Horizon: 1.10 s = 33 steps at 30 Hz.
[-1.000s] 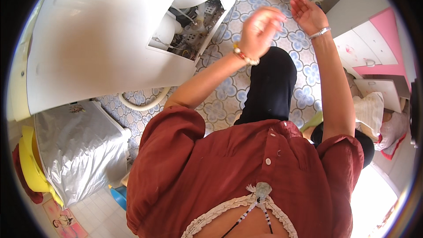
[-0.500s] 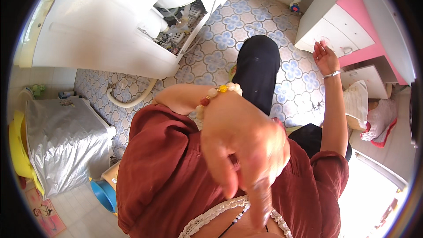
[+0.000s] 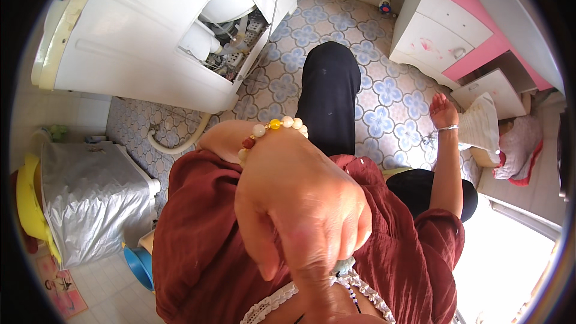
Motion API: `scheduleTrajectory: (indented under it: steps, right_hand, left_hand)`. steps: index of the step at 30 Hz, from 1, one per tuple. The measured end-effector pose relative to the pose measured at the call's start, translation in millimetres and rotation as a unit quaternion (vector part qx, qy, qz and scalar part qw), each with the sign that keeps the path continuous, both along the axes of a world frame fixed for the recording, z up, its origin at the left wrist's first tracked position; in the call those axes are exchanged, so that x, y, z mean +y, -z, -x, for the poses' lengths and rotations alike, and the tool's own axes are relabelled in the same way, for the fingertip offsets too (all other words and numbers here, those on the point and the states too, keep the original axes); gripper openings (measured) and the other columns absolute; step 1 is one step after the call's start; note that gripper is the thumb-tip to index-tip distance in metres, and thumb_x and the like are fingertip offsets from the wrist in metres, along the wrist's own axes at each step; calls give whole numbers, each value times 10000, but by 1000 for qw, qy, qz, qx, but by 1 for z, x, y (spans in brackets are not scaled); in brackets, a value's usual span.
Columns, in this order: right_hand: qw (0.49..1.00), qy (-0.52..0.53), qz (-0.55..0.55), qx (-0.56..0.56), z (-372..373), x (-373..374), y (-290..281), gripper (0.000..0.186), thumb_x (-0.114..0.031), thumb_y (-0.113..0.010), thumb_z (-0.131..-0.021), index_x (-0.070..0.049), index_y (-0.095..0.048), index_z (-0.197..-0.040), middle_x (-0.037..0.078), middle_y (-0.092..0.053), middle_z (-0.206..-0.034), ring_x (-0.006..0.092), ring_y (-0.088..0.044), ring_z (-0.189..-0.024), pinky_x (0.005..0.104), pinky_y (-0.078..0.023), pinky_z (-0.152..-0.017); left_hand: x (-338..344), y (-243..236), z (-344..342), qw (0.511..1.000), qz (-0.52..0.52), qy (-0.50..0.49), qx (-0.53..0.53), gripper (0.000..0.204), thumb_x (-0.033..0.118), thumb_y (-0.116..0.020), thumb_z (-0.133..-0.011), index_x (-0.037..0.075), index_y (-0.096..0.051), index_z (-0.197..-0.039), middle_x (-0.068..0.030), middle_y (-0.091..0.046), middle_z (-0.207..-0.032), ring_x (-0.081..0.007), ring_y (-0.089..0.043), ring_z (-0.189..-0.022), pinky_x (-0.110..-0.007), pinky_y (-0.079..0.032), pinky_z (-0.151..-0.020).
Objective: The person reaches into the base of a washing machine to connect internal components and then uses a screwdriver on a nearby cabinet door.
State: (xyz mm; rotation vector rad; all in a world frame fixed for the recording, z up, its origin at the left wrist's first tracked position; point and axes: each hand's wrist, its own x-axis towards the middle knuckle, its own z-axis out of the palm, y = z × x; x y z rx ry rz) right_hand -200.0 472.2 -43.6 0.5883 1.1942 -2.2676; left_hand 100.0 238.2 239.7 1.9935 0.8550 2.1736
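Note:
My left hand [image 3: 306, 204], with a beaded bracelet [image 3: 275, 125] on its wrist, is raised large in front of my chest. Its index finger points down toward the lower edge, the thumb stands apart and the other fingers curl; I see nothing held. A pale pendant [image 3: 344, 266] on a beaded necklace shows just beneath the curled fingers. Off to the right, my right hand [image 3: 443, 110] wears a silver bangle [image 3: 448, 128]. It hangs over the floor with loosely bent fingers and holds nothing visible, near a pale cloth [image 3: 482, 125].
A white washing machine [image 3: 138, 42] lies at the far left, its opened underside showing pipes and a drum; a drain hose [image 3: 180, 144] curves below. A pink-and-white cabinet [image 3: 438, 30] stands far right. Left are a silver-covered box [image 3: 90, 198], a yellow basin [image 3: 30, 204] and a blue basin [image 3: 139, 266].
My left hand has shifted left, its index finger now reaching the lower edge. My right hand has dropped lower, away from the cabinet drawers. The whole view has tilted slightly.

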Motion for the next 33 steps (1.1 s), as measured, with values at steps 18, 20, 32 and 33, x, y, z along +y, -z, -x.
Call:
scheduleTrajectory:
  steps: [18,20,32,33]
  right_hand:
    - [983,-17,-111,-144,-3,-25,66,122,-179,-459,-800,-130,-539,-879,-3,-584,-857,134,-557,-755,285,-437,-599]
    - [978,-21,-130,-162,-4,-30,72,129,-186,-469,-797,-135,-539,-894,-9,-583,-858,128,-554,-758,287,-436,-597]
    - [968,-61,-176,-168,-6,-74,65,78,-170,-514,-778,-113,-546,-822,-5,-603,-745,119,-575,-669,279,-453,-578]
    - [967,-61,-178,-172,-7,-74,65,70,-160,-512,-774,-106,-556,-768,-5,-611,-710,119,-583,-654,276,-459,-567]
  left_hand:
    - [-149,-10,21,990,-34,-136,4,265,58,-369,-824,-25,-546,-1002,5,-371,-538,-133,-364,-445,-264,-359,-505]
    - [-174,-1,25,990,-35,-135,18,267,86,-365,-835,-10,-550,-1001,0,-374,-535,-146,-369,-450,-273,-362,-514]
    - [-264,51,31,973,-97,-204,-47,313,207,-385,-851,26,-522,-1066,-2,-436,-554,-150,-393,-449,-290,-363,-535]
    - [-266,52,31,972,-105,-207,-43,303,192,-387,-849,28,-524,-1065,-1,-435,-558,-146,-393,-451,-287,-362,-534]
